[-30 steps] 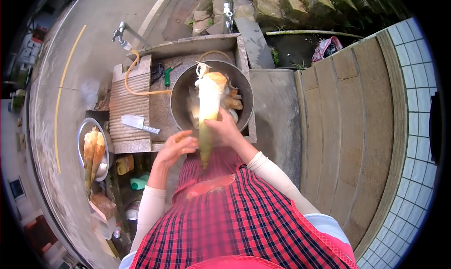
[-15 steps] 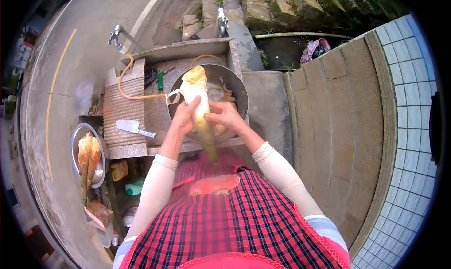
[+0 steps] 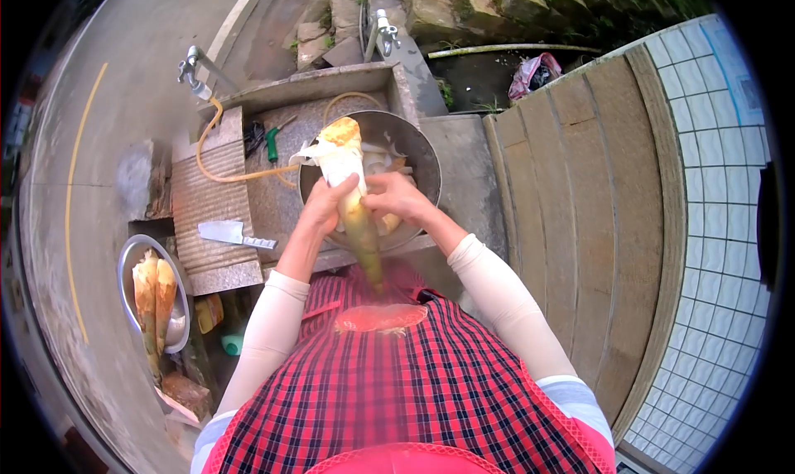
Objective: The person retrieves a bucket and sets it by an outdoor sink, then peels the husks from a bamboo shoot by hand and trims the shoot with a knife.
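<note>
A large bamboo shoot (image 3: 362,235), pale and partly peeled at its upper end and green toward its tip, is held over a wide metal pot (image 3: 424,155). My left hand (image 3: 325,202) is wrapped round its left side at mid-length. On its right side, my right hand (image 3: 400,199) pinches the shoot near the edge of the green husk. A loose strip of peel (image 3: 305,157) sticks out to the left of the shoot. Pale pieces and husks lie in the pot, partly hidden behind the shoot and my hands.
A cleaver (image 3: 236,234) lies on the ridged slab (image 3: 207,201) to the left. Below it, a metal basin (image 3: 180,329) holds more shoots. An orange hose (image 3: 217,161) runs from a tap (image 3: 195,75) toward the pot. A green-handled tool (image 3: 272,144) lies in the stone sink.
My left hand, free and spread a second ago, has closed on the shoot. The shoot has tilted, its cut end shifting left. The view has turned slightly.
</note>
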The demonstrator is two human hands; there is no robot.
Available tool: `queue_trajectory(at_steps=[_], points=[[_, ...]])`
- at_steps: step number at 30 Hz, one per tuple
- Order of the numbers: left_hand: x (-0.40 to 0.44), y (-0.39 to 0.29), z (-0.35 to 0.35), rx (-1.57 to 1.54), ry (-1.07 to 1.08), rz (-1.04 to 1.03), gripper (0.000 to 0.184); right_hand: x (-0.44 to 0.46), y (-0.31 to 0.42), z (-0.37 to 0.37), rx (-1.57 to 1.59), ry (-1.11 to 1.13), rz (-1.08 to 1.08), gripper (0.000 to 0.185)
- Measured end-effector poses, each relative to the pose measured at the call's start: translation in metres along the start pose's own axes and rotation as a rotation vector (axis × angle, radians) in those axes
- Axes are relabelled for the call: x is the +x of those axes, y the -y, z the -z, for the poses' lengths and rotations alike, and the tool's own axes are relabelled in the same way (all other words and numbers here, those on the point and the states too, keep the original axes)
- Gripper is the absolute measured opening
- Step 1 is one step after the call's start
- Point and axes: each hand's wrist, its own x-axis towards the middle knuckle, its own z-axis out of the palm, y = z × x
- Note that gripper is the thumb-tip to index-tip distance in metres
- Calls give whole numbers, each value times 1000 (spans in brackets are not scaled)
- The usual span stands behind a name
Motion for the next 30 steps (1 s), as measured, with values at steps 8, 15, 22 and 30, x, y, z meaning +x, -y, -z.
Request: queue_trajectory(at_steps=[8,15,22,30], points=[[-4,-2,-1,91,-96,-90,34,27,-39,-22,-514,-176,261,35],[-5,-6,9,102,-59,-76,36,10,-22,-39,-531,-286,301,31],[-18,-11,4,17,40,-23,44,26,-67,-39,-199,-560,202,23],[-8,4,19,-229,162,-46,51,32,-66,-29,108,-631,353,28]])
